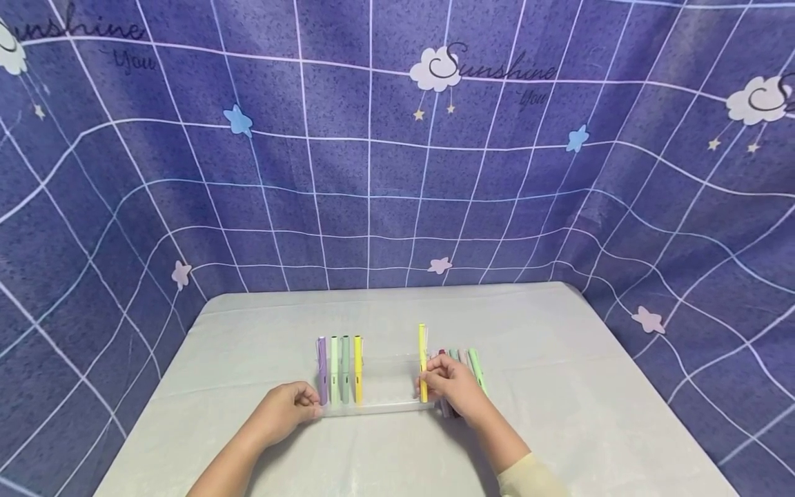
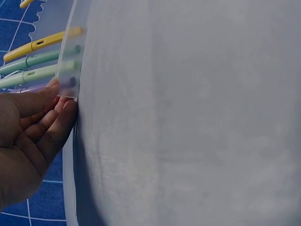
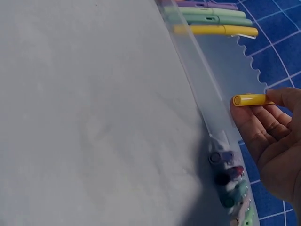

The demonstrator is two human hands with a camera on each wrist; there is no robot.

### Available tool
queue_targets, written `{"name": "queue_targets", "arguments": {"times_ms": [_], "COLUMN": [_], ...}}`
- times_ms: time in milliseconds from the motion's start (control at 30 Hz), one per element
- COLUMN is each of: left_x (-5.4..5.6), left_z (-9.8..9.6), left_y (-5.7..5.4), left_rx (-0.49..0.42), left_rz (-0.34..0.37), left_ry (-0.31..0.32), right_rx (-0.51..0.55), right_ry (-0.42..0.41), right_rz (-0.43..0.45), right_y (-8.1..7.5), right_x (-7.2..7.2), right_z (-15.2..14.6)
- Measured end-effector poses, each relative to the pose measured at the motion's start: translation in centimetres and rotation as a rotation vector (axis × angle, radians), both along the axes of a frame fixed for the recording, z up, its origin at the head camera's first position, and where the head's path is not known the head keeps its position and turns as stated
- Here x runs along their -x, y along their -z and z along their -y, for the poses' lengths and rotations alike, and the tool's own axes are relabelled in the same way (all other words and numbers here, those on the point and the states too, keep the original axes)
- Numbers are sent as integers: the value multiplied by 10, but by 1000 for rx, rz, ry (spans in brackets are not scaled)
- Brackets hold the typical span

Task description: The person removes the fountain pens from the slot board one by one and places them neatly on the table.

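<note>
Background: a blue-purple cloth (image 1: 335,166) hung behind and around, printed with pale grid lines, clouds, stars and the words "Sunshine You".
Surface: a pale grey-white covering lay over the surface (image 1: 279,317), which carried everything.
Left hand: the left hand (image 1: 287,412) pinched the front left corner of the rack, thumb above and fingers below.
Rack: the clear rack (image 1: 379,408) lay between the two hands, its long front edge towards the person; the wrist views showed a wavy, notched back edge.
Purple pen: the purple pen (image 1: 322,369) lay at the rack's left end, nearest the left hand.
Pale green pen: the pale green pen (image 1: 334,373) came next, just beside the purple one.
Darker green pen: the darker green pen (image 1: 346,373) followed, in line with its neighbours.
Racked yellow pen: the racked yellow pen (image 1: 358,366) ended that row of four, with a bare stretch of rack to its right.
Held yellow pen: the held yellow pen (image 1: 423,359) was at the rack's right end; whether it touched the rack could not be told.
Right hand: the right hand (image 1: 456,386), well apart from the left, pinched that pen between thumb and fingers.
Loose pens: a bright green pen (image 1: 475,366) and several others, partly hidden by the right hand, lay close together just right of the rack.
Sleeve: a cream sleeve (image 1: 533,476) covered the right forearm.
</note>
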State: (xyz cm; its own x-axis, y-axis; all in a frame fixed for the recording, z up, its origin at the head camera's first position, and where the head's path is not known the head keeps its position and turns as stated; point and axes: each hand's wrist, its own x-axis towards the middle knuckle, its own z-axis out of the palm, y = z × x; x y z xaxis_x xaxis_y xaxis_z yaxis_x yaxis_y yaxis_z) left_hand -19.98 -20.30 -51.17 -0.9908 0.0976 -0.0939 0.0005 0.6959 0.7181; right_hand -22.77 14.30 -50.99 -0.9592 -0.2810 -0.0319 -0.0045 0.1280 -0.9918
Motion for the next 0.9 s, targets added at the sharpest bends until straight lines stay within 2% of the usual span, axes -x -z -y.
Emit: {"name": "queue_targets", "arguments": {"times_ms": [433, 900], "left_x": [-1, 0], "left_z": [2, 2], "left_y": [-1, -1], "left_rx": [-3, -23], "left_rz": [-5, -4], "left_ry": [27, 48], "right_rx": [-73, -112], "right_ry": [112, 187], "right_rz": [-14, 5], "right_y": [-13, -8], "right_x": [-3, -1], "right_z": [-41, -81]}}
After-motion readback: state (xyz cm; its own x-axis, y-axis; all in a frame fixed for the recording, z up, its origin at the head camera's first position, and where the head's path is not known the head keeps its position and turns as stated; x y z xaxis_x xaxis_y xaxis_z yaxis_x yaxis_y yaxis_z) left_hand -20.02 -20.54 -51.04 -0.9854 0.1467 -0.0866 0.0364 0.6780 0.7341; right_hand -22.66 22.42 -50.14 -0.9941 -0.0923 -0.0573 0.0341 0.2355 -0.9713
